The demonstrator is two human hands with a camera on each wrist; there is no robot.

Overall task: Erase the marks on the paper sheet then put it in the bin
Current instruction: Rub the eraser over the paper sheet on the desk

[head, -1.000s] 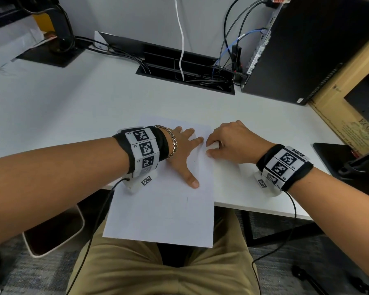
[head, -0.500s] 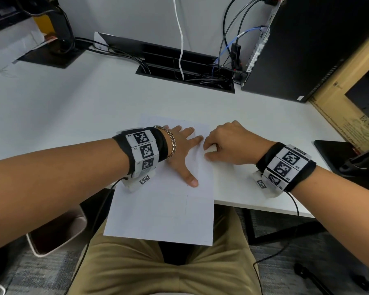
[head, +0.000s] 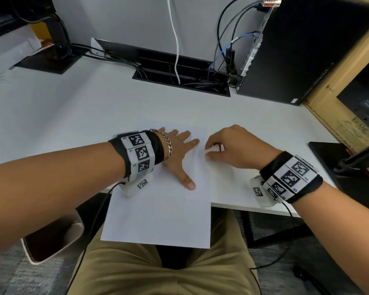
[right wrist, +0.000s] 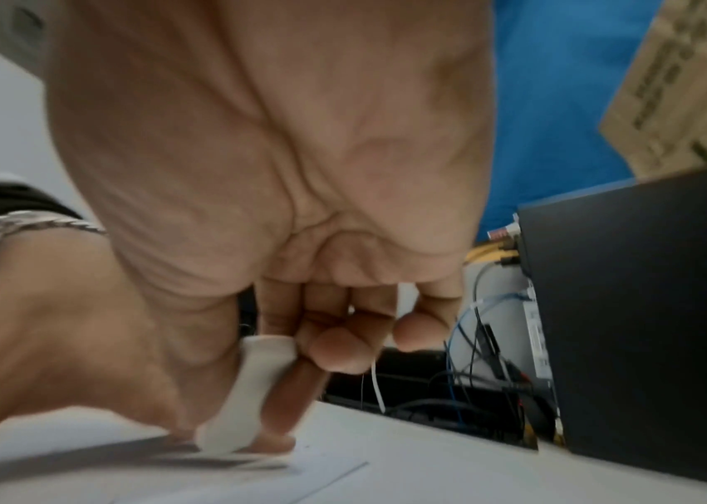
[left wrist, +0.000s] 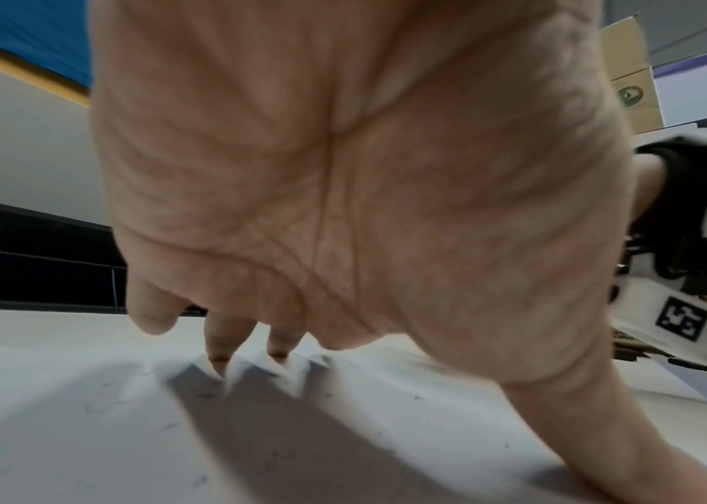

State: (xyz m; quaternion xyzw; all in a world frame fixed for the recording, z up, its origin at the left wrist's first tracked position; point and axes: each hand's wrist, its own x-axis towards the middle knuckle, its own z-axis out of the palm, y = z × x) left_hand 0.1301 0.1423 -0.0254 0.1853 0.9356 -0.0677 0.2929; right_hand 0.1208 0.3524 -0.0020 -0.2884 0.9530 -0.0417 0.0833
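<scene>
A white paper sheet (head: 158, 213) lies on the desk's front edge and overhangs it above my lap, with a faint pencil line (head: 183, 206) on it. My left hand (head: 179, 150) rests flat on the sheet's upper part, fingers spread and straight; the left wrist view shows its fingertips (left wrist: 217, 358) touching the paper (left wrist: 84, 426). My right hand (head: 211, 151) is at the sheet's right edge and pinches a white eraser (right wrist: 252, 392) between thumb and fingers, its lower end down on the paper (right wrist: 127, 477). In the head view only a small bit of the eraser (head: 213, 147) shows.
A beige bin (head: 51, 237) stands on the floor under my left forearm. At the back of the white desk (head: 73, 107) is a cable tray (head: 179, 75) with wires. A black computer tower (head: 303, 47) and a cardboard box (head: 345, 99) stand at the right.
My right hand with the eraser has shifted a little on the sheet's right edge, its fingers slightly more raised. The left hand and the sheet stay where they were.
</scene>
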